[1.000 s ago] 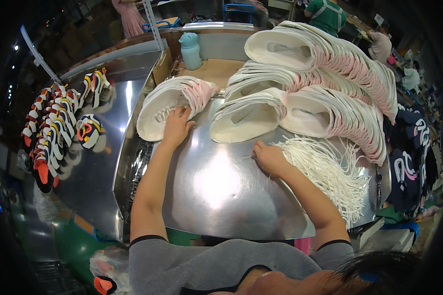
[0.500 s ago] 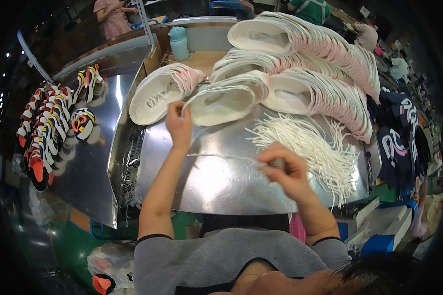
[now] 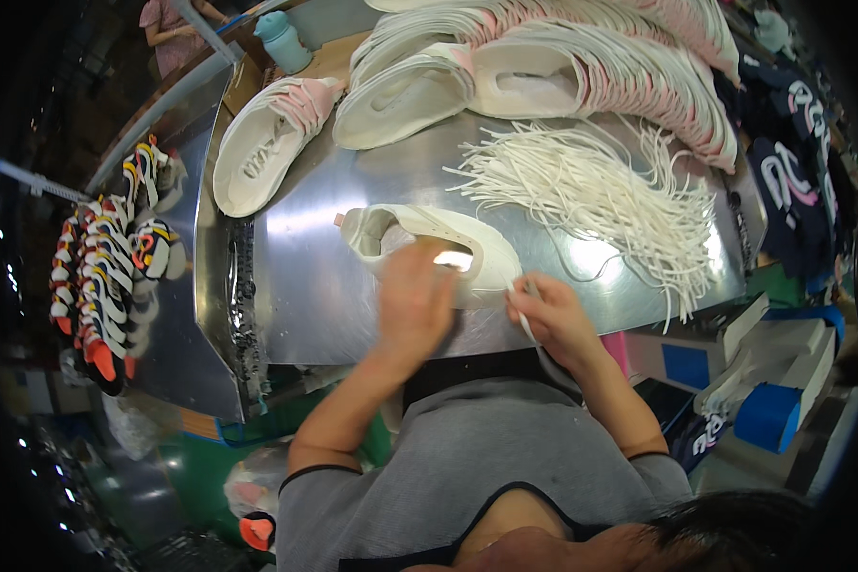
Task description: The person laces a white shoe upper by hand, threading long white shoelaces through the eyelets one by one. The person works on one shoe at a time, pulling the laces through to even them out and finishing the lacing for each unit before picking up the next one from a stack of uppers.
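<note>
By the counter's (image 3: 305, 315) near edge, the right hand (image 3: 550, 313) pinches a white shoelace (image 3: 525, 325); the left hand (image 3: 415, 297), blurred, is at a white shoe upper (image 3: 496, 255), its grip impossible to tell. Loose laces (image 3: 605, 198) heap toward the right edge; pink-and-white stacked uppers (image 3: 639, 93) line the far side.

Bright light covers the metal worktop (image 3: 300, 310), with white glare toward its left edge; beyond it, the scene dims. The left hand (image 3: 416, 297) is blurred. Fisheye distortion bends straight lines, and the view's rim fades to black.
</note>
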{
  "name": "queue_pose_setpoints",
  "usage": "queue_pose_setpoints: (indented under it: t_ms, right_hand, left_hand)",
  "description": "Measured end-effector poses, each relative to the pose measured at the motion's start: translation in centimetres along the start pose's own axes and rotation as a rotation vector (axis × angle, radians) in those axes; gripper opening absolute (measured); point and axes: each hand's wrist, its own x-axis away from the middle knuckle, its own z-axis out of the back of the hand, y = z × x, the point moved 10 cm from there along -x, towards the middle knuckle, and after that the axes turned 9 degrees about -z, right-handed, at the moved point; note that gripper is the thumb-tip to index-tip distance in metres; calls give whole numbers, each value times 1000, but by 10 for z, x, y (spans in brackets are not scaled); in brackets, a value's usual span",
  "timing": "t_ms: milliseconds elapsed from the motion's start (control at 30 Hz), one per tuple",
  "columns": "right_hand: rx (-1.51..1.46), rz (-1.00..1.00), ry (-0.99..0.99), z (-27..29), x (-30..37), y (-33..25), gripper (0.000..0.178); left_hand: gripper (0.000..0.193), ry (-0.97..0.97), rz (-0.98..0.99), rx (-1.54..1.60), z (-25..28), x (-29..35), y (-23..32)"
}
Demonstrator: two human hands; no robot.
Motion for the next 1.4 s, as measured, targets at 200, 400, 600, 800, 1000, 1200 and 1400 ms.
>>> queue_pose_setpoints:
  t_ms: [200, 400, 600, 800, 1000, 1200, 1400]
  right_hand:
    - [-154, 75, 61, -6, -73, 17, 18]
    - [-36, 128, 147, -3, -74, 9, 19]
    - [155, 246, 170, -11, -57, -7, 17]
    - [391, 384, 242, -16, -43, -20, 15]
    - [514, 381, 234, -23, -25, -23, 19]
    - [558, 644, 187, -22, -2, -31, 10]
    - [754, 701, 157, -20, -2, -42, 12]
  left_hand:
    - [43, -762, 436, 1, -25, -1, -89]
    - [62, -787, 1199, 1149, -109, 40, -78]
    - [60, -266, 1056, 1339, -93, 41, -54]
    - [39, -57, 862, 1198, -70, 41, -41]
    - [24, 60, 764, 995, -57, 42, -40]
    - [21, 58, 628, 829, -42, 42, -36]
    - [21, 45, 622, 854, -45, 43, -32]
